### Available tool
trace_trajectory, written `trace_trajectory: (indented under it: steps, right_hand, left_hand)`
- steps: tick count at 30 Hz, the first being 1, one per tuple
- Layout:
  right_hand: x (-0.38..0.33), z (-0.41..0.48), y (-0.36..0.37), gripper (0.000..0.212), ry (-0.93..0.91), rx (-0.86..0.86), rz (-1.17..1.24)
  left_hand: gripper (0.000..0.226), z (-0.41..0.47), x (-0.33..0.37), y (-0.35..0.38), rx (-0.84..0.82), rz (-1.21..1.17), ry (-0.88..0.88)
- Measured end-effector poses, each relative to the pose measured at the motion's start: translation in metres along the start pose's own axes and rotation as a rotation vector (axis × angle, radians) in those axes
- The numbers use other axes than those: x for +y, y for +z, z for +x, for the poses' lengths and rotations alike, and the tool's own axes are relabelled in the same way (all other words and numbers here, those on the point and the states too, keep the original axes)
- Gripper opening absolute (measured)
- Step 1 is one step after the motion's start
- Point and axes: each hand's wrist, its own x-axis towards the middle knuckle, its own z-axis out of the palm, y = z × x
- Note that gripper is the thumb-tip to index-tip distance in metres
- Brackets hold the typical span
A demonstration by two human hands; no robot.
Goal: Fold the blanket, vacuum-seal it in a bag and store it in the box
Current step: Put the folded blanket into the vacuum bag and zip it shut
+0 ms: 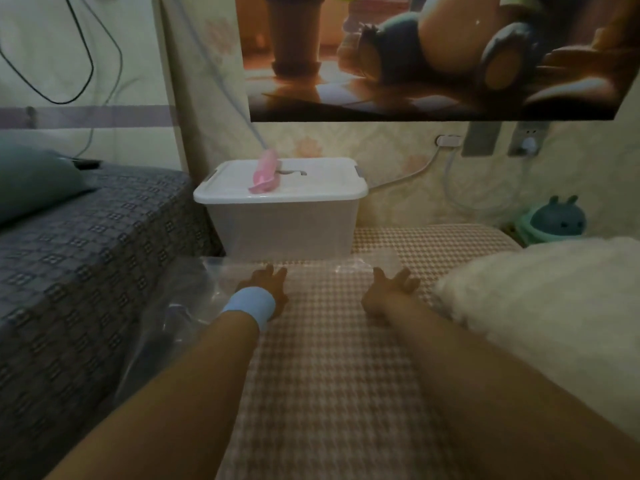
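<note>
A: Both hands, left hand [268, 289] and right hand [393, 289], lie open on the clear bag [214, 289], gripping nothing.

B: Flatten it, mouth open. The folded blanket [540, 292] waits just right; the lidded box [281, 209] stands beyond.

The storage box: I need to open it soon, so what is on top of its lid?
A pink handheld object lies on the white lid of the storage box, towards its left side. Whatever sits under the object is hidden.
</note>
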Motion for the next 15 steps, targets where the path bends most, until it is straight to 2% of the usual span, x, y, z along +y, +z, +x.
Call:
trace_trajectory:
  steps: [2, 4, 8, 15]
  right_hand:
    - [0.002, 0.014, 0.011, 0.077, 0.120, -0.008, 0.046]
    - [0.002, 0.013, 0.011, 0.070, 0.073, 0.063, 0.020]
    - [-0.007, 0.009, -0.003, 0.040, -0.095, 0.255, 0.094]
    - [-0.024, -0.037, -0.054, 0.054, -0.319, 0.650, 0.207]
  left_hand:
    - [0.077, 0.010, -0.004, 0.012, -0.096, 0.010, -0.031]
    - [0.077, 0.012, -0.005, 0.016, -0.100, 0.045, -0.041]
    - [0.061, 0.003, -0.011, -0.004, 0.096, 0.016, -0.046]
    - [0.046, -0.031, -0.018, -0.062, 0.439, -0.069, -0.072]
